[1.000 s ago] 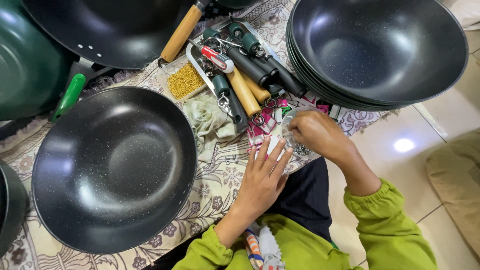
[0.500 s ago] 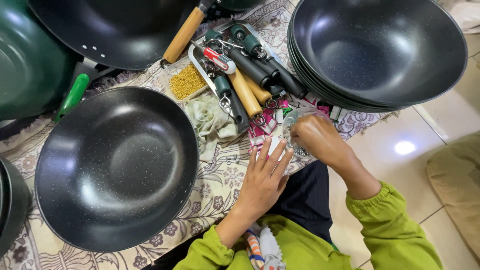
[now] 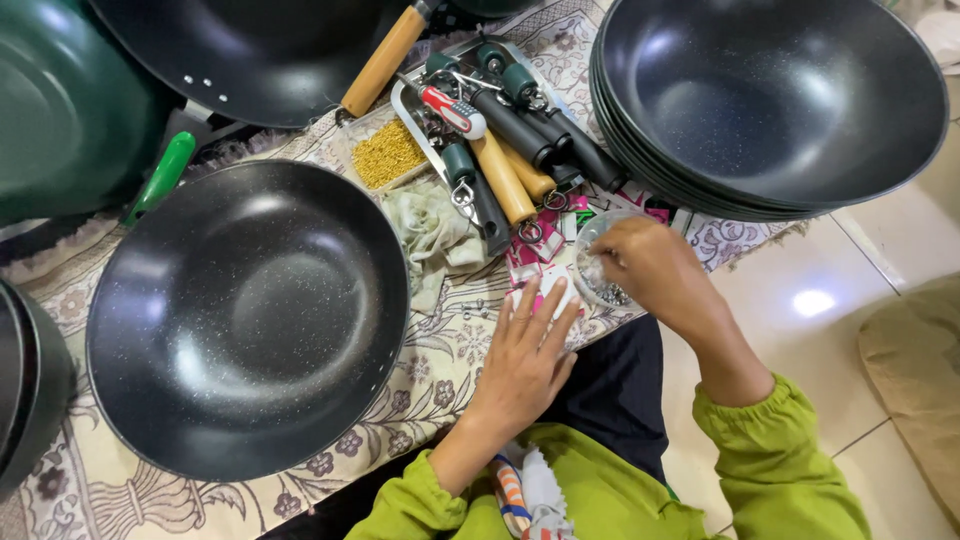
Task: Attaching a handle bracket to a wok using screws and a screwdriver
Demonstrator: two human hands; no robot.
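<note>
Head view, sole camera. Landmark: small clear dish (image 3: 600, 272) of tiny metal parts, at the near edge of the patterned cloth (image 3: 420, 390). Right hand (image 3: 650, 268) rests over the dish, fingertips pinched down into its contents; what they pinch cannot be told. Left hand (image 3: 525, 355), just left of the dish, lies flat with fingers spread on the cloth. Far left of the dish sits a handleless black wok (image 3: 250, 315). Behind the dish lie loose handles (image 3: 505, 180); right of it, stacked woks (image 3: 770, 100). Judgement: fitting not begun; hardware being picked.
</note>
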